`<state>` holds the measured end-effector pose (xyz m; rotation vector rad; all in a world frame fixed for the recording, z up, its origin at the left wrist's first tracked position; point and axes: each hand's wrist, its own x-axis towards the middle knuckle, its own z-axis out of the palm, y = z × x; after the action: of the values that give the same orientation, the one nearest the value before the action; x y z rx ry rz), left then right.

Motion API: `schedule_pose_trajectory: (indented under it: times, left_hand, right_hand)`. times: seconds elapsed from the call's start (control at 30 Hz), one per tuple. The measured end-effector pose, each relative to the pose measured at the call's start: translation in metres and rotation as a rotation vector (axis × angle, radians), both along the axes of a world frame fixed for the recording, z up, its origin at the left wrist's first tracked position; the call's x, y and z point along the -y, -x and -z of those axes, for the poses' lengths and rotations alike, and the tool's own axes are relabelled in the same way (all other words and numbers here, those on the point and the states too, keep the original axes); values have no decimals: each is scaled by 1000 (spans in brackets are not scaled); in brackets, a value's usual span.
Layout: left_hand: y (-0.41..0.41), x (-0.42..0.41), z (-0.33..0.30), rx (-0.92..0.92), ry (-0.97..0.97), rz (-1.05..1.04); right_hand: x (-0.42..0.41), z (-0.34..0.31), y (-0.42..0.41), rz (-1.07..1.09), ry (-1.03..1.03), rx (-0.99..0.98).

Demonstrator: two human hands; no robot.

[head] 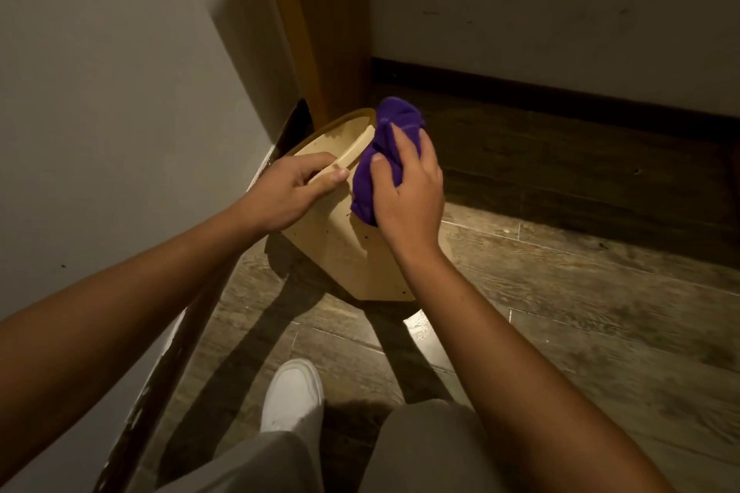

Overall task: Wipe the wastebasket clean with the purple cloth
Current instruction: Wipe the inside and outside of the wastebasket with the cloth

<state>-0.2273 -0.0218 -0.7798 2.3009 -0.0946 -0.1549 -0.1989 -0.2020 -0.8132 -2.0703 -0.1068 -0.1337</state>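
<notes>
Both hands are closed in a firm grip: the left hand [294, 188] clamps a pale strip-like handle [345, 160] on the wastebasket's upturned face, fingers curled over it, while the right hand [404, 188] is wrapped around the bunched purple cloth [384, 156], pressing it against the same face. Nearest the camera, a white shoe [294, 396] and grey trouser legs [424, 448] show the person crouched on the wood-look floor [560, 312]. Just beyond, the beige wastebasket [352, 252] lies tipped on the floor beside the grey wall [120, 92], dark specks dotting its lower panel (the wiping looks far from finished). Farther back stand a wooden post [320, 32] and a dark baseboard [560, 92].

Light is dim, so specks could easily be missed. A hard rub may make the tipped basket slide or roll if the left hand loosens, and the loosely wadded cloth could slip off the edge.
</notes>
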Motion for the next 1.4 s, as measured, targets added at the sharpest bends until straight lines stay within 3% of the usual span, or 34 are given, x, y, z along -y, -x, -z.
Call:
schedule_pose_trajectory:
  times: [0.17, 0.33, 0.63, 0.73, 0.83, 1.03, 1.13, 1.23, 1.4]
  left_hand:
    - [2, 2, 4, 7, 4, -43]
    - [7, 8, 4, 12, 84, -3]
    - [11, 13, 6, -4, 67, 23]
    - [6, 16, 4, 0, 61, 35]
    - [1, 18, 1, 7, 36, 23]
    - [-11, 24, 0, -27, 33, -136]
    - [-20, 23, -3, -114, 172, -335]
    - [-28, 24, -5, -178, 329, -387]
    - [-28, 44, 1, 76, 202, -423]
  right_hand:
    - [20, 40, 2, -8, 231, 33]
    - [64, 91, 4, 122, 178, -228]
    - [89, 129, 29, 289, 161, -408]
    - [107, 122, 20, 268, 272, -463]
    - [110, 91, 5, 272, 278, -346]
    - [34, 6, 0, 103, -23, 55]
    - [8, -2, 11, 61, 22, 97]
    - [-10, 2, 20, 68, 89, 123]
    - [-22, 29, 18, 111, 328, 95]
